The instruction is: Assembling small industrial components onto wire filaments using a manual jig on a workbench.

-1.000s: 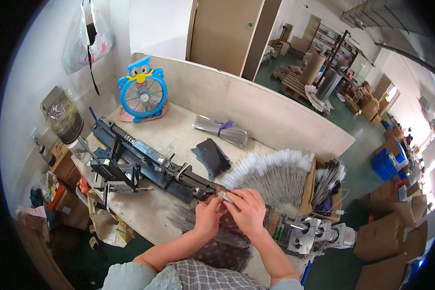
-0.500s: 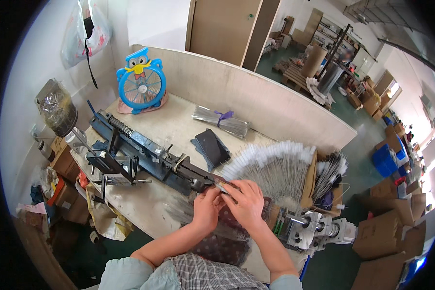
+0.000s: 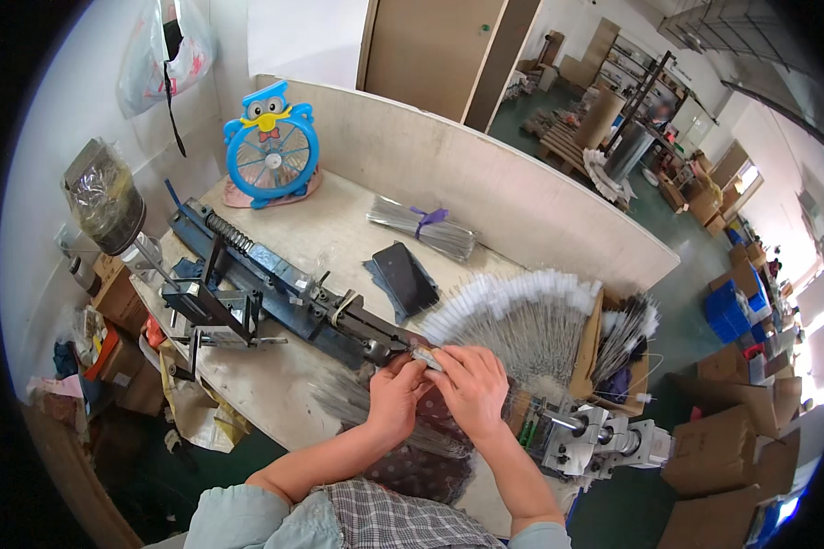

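My left hand (image 3: pixel 396 395) and my right hand (image 3: pixel 472 382) meet at the near right end of a long dark metal bench machine (image 3: pixel 275 274). Their fingers are closed together around a small silvery piece (image 3: pixel 427 358), too small to name, touching or close beside the machine's tip. Below my left hand lies a bunch of thin wires (image 3: pixel 343 401). A dark dotted cloth (image 3: pixel 421 476) spreads under my forearms. To the right of the machine's tip, many thin wire stems with white bristly tips (image 3: pixel 513 311) lie fanned out.
A black phone (image 3: pixel 405 279) lies on a dark cloth. Behind it rests a wire bundle tied with purple (image 3: pixel 423 229). A blue fan (image 3: pixel 271 151) stands at the back left. A metal clamp-like device (image 3: pixel 604 439) sits right of my right forearm, below a cardboard box (image 3: pixel 588 352).
My right hand has shifted slightly to the right, and more of the silvery piece shows between the fingers. My left hand stays nearly in place. The whole view has tilted a little.
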{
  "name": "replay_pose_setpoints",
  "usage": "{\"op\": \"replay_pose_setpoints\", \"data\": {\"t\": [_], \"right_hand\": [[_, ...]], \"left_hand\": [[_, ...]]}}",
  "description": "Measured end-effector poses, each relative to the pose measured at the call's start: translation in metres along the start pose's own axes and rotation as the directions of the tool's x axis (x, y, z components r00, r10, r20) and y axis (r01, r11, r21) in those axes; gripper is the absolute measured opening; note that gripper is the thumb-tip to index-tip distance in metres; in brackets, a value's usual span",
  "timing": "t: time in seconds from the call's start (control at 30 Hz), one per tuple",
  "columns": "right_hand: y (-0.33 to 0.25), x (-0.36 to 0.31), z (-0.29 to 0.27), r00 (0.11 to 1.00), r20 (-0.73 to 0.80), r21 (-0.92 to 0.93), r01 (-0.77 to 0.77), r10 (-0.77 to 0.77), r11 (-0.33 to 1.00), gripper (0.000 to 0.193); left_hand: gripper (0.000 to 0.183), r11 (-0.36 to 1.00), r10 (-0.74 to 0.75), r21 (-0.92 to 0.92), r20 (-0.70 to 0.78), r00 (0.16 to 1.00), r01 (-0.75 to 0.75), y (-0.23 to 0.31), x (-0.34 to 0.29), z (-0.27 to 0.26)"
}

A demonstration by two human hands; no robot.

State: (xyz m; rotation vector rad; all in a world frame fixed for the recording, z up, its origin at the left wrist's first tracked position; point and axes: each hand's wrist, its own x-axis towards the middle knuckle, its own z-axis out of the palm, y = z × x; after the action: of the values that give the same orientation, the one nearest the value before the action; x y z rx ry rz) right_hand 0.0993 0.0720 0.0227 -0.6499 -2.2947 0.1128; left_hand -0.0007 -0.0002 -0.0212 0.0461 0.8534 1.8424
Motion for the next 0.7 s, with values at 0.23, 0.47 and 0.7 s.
{"op": "replay_pose_setpoints", "data": {"t": [0.23, 0.47, 0.7], "right_hand": [[0.006, -0.017, -0.016, 0.987, 0.129, -0.086, -0.085, 0.096, 0.993, 0.019], [0.010, -0.020, -0.026, 0.983, 0.146, -0.008, -0.114, 0.114, 0.993, 0.015], [0.008, -0.051, -0.045, 0.968, 0.204, 0.105, -0.171, 0.147, 0.980, 0.013]], "left_hand": [[0.027, 0.994, -0.079, -0.078, -0.037, 0.996, 0.076, 0.012, -0.011, 0.008], [0.059, 0.991, -0.099, 0.098, 0.037, 0.994, 0.095, 0.008, -0.012, 0.004], [0.047, 0.920, -0.153, 0.358, -0.044, 0.987, 0.158, 0.007, -0.021, -0.017]]}}
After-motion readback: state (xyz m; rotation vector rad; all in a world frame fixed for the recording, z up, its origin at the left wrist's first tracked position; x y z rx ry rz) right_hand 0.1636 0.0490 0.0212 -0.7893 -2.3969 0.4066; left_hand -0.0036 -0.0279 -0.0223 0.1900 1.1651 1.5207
